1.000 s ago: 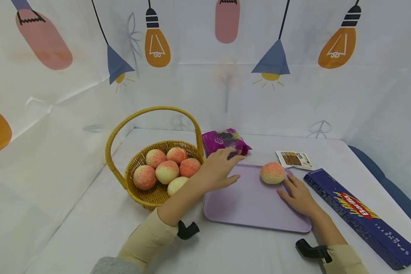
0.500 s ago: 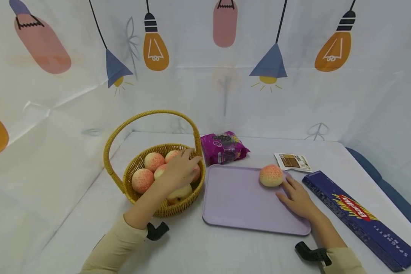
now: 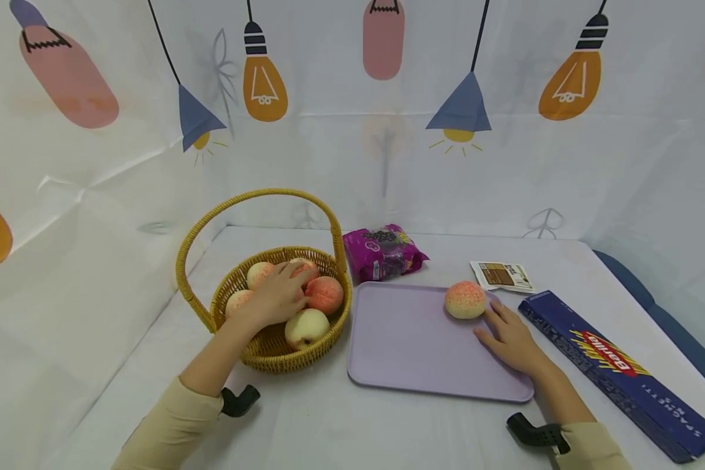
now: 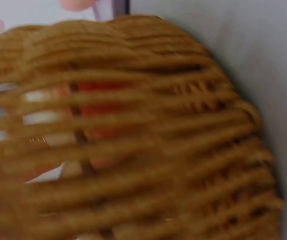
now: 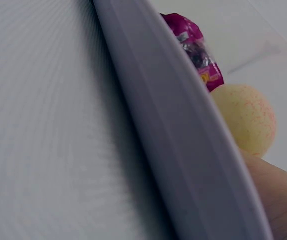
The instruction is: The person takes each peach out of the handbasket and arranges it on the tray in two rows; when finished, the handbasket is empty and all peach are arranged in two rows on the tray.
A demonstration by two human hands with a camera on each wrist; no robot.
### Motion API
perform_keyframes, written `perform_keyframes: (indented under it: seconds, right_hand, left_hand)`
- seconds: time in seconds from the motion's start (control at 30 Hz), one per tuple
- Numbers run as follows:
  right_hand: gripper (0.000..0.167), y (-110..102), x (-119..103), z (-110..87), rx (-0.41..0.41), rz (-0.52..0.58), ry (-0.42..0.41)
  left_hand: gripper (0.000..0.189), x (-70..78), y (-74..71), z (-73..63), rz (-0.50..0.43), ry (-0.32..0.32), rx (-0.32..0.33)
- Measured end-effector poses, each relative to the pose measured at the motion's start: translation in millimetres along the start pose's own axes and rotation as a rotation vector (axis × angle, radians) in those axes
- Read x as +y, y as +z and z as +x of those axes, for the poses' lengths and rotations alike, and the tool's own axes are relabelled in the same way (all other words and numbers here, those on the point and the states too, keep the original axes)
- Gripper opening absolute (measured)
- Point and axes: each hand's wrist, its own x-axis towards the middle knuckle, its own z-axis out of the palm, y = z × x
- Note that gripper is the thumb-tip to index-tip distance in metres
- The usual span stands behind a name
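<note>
My left hand [image 3: 279, 297] is inside the wicker basket [image 3: 270, 364], its spread fingers over the middle peaches and hiding part of them. To its right are a red peach [image 3: 324, 296] and a pale peach [image 3: 307, 329]. The left wrist view shows only the blurred basket wall [image 4: 133, 130]. My right hand [image 3: 511, 339] rests at the right side of the lilac tray [image 3: 423, 365], its extended fingers beside a single peach [image 3: 465, 300] on the tray. Whether they touch it is unclear. In the right wrist view the tray's edge [image 5: 173, 120] covers most of that hand.
Behind the tray lies a purple snack bag [image 3: 384, 253]. A small white-and-brown packet [image 3: 502, 276] is at the back right. Along the right side runs a long blue spaghetti box [image 3: 619, 375]. The basket's tall handle [image 3: 258, 193] arches over its opening.
My left hand has moved left from above the tray into the basket, then further left across the peaches, uncovering the red and pale ones. My right hand has stayed beside the peach on the tray.
</note>
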Motion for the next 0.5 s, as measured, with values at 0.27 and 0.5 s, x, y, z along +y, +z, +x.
perform_keyframes:
  seconds: [0.27, 0.5]
  right_hand:
    - [0.062, -3, -1, 0.6, -0.006, 0.004, 0.014]
    - [0.063, -4, -1, 0.7, -0.015, 0.015, 0.02]
  left_hand:
    - [0.049, -18.5, -0.4, -9.1, -0.087, 0.004, 0.047]
    - [0.056, -26.4, -1.7, -16.4, -0.189, -0.004, -0.058]
